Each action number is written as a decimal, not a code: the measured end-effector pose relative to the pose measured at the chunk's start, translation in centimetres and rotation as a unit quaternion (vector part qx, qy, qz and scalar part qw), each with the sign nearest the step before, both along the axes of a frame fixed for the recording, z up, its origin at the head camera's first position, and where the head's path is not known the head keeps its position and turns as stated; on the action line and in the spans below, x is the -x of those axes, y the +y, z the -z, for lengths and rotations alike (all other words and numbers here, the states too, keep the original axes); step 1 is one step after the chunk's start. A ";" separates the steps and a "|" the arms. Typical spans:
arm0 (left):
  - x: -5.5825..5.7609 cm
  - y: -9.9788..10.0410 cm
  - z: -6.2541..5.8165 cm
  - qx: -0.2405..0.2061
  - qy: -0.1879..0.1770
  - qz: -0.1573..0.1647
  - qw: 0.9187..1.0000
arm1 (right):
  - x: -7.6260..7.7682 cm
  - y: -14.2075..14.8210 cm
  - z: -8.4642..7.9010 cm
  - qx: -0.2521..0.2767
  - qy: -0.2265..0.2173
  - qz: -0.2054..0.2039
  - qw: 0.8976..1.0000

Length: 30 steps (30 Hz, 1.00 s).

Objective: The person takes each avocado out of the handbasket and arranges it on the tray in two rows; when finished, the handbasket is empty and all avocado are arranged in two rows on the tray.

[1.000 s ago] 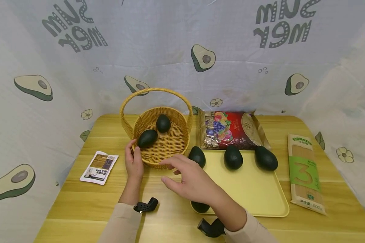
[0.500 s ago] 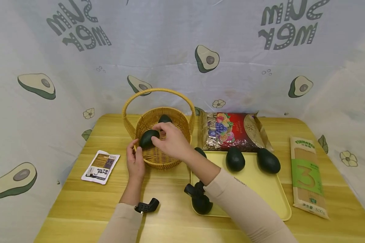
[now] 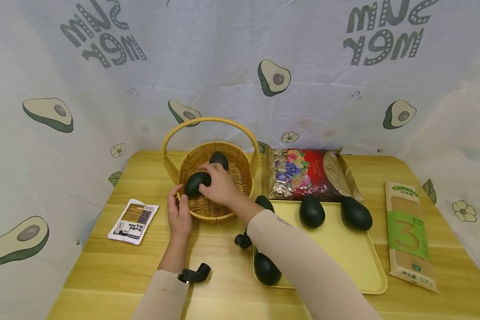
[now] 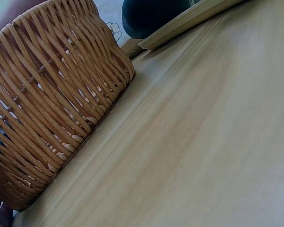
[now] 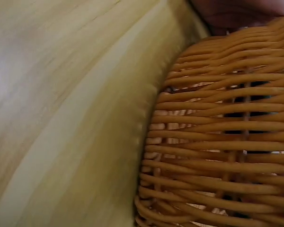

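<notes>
A yellow wicker basket (image 3: pixel 236 206) with a tall arched handle stands at the table's centre-left. My right hand (image 3: pixel 220 184) reaches inside it and holds a dark green avocado (image 3: pixel 195 184) by its right end. Behind that lies a second avocado (image 3: pixel 220 158), also in the basket. My left hand (image 3: pixel 180 218) rests against the outside of the basket's front left wall, fingers fairly straight. In the left wrist view the basket's wall (image 4: pixel 52 90) fills the left side; in the right wrist view its wall (image 5: pixel 217 137) hides the held avocado's grip.
A yellow tray (image 3: pixel 336 253) to the right bears several avocados along its edges, one (image 3: pixel 312 212) at the back. Behind it lies a candy bag (image 3: pixel 312 173). A pasta packet (image 3: pixel 410 235) lies far right, a white pouch (image 3: pixel 134 221) left.
My right hand has moved left and forward from above the tray's edge into the basket and taken hold of the front avocado. My left hand has stayed at the basket's side.
</notes>
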<state>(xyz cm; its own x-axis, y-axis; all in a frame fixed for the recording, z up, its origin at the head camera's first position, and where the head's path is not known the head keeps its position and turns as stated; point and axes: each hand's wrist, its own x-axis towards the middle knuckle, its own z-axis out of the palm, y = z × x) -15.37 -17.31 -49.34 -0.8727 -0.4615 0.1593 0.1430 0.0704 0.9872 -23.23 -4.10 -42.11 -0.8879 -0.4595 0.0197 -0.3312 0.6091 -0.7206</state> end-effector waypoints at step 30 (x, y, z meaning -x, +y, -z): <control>0.0 0.1 -0.1 -0.005 0.009 -0.006 1.000 | 0.0 -0.7 1.5 -0.093 0.013 -0.033 0.995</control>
